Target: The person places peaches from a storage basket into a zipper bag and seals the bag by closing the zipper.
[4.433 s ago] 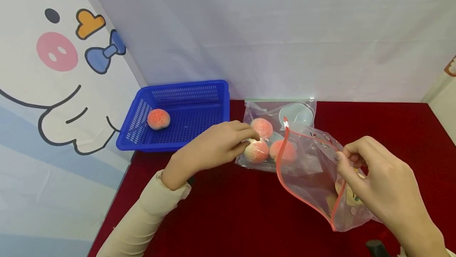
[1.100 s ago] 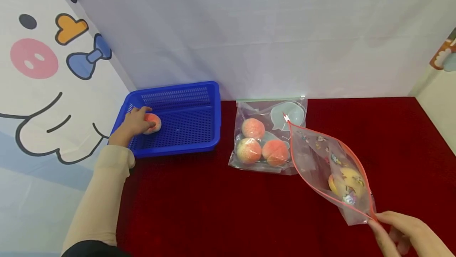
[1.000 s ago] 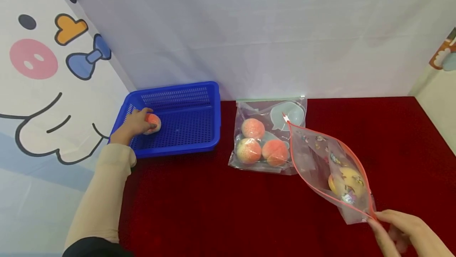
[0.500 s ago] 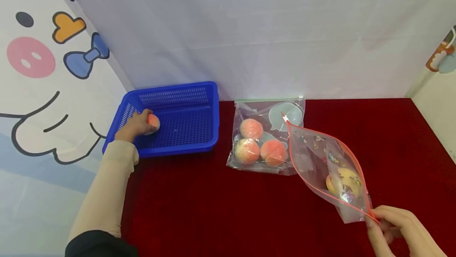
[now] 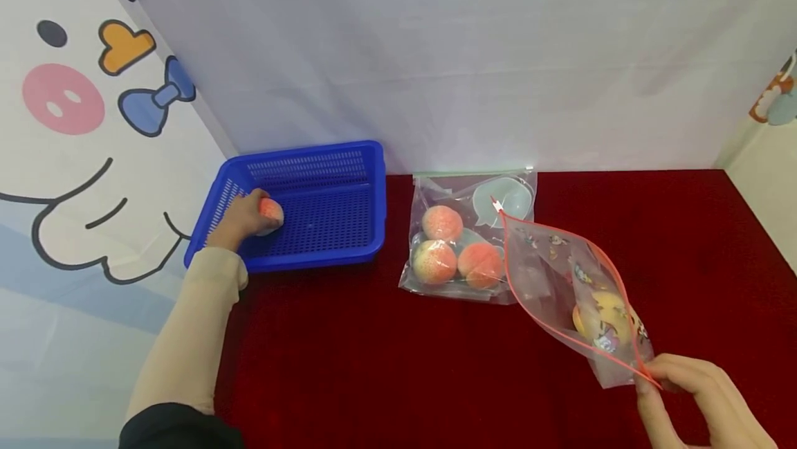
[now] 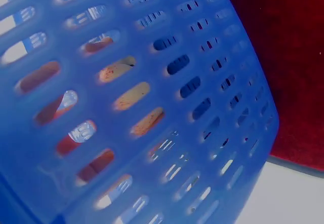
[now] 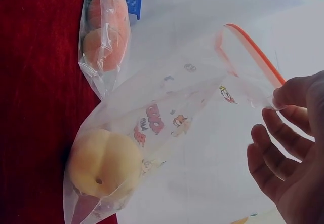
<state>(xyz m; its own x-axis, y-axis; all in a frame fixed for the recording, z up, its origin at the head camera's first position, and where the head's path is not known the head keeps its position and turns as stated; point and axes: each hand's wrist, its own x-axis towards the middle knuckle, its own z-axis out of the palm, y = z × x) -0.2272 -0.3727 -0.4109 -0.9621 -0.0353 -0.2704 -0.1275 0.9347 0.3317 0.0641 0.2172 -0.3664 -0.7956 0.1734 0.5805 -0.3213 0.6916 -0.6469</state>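
Note:
In the head view my left hand [image 5: 239, 219] is in the blue plastic basket [image 5: 314, 149], its fingers curled round a pink peach [image 5: 272, 211]. Through the slots of the basket wall [image 6: 212, 89], the left wrist view shows parts of the fingers and the peach [image 6: 132, 96]. At the lower right, my right hand [image 5: 700, 390] pinches the near end of the red zip edge of a clear zip bag [image 5: 538, 279]. The bag gapes between its red edges. Inside it lies a yellow peach [image 5: 613, 310], plainer in the right wrist view, where the right hand [image 7: 293, 148] holds the bag's mouth.
Between basket and zip bag lies another clear bag [image 5: 451, 189] holding three pink peaches [image 5: 479, 266]; a pale speech-bubble shape is printed on it. The red cloth [image 5: 373, 366] covers the table. A white curtain [image 5: 467, 55] hangs behind, and a cartoon panel [image 5: 68, 214] borders the left.
Since the oldest frame my left hand has gone left from above the bag of peaches into the basket and gripped the peach. My right hand has shifted to the zip's near end.

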